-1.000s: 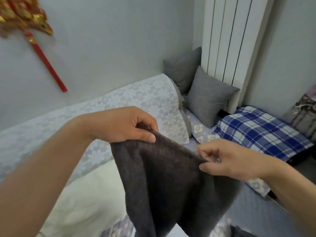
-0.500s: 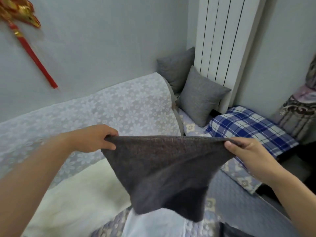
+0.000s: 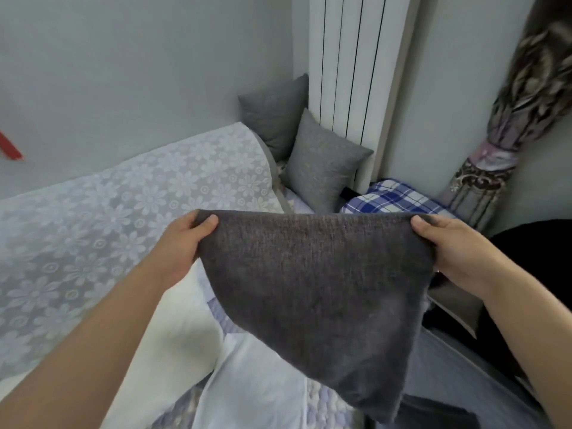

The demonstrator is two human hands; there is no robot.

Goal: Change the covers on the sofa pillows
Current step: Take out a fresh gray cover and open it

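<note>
grey pillows: 2 (image 3: 274,114) (image 3: 322,164)
grey cover: 1 (image 3: 318,292)
plaid pillow: 1 (image 3: 390,198)
hands: 2 (image 3: 182,243) (image 3: 455,246)
radiator: 1 (image 3: 353,63)

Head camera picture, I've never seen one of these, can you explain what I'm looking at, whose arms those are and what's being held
There is no machine here. The camera sits on a person's head and looks forward and down, so the two bare arms reaching in from the bottom are that person's own. The left hand and the right hand each pinch a top corner of a dark grey pillow cover, holding it spread out while its bottom hangs loose. Below it lie a cream-white pillow and white fabric on a sofa with a floral lace throw. Further back, two grey pillows lean in the corner, next to a blue plaid cushion.
</note>
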